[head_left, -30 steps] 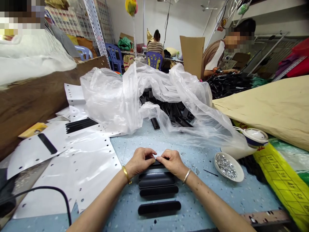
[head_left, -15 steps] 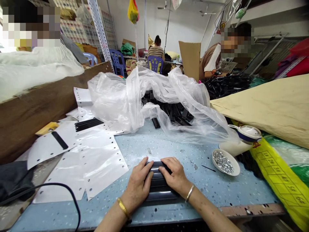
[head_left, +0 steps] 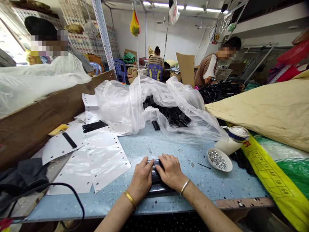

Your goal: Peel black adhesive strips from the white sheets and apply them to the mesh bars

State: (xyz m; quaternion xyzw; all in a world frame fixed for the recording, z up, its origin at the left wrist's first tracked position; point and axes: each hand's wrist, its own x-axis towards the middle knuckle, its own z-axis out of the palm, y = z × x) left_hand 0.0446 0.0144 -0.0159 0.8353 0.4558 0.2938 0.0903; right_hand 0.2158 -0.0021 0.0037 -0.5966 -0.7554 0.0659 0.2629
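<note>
My left hand (head_left: pixel 142 179) and my right hand (head_left: pixel 171 172) lie palm down on a tight row of black oblong plastic pieces (head_left: pixel 155 183) near the front edge of the blue speckled table (head_left: pixel 169 146). The fingers of both hands curl over the ends of the row and press the pieces together. Most of the row is hidden under my hands. A gold bangle is on my left wrist, a silver one on my right.
A crumpled clear plastic bag (head_left: pixel 135 103) holding more black pieces (head_left: pixel 173 114) lies behind. White punched sheets (head_left: pixel 101 154) spread to the left. A small dish of silver bits (head_left: pixel 218 159) and a white lidded pot (head_left: pixel 233 137) stand at right. Other people sit at work beyond.
One second ago the black pieces lay spaced apart and my fingertips pinched the far one. Now both hands lie flat on them and the pieces are gathered into one tight row.
</note>
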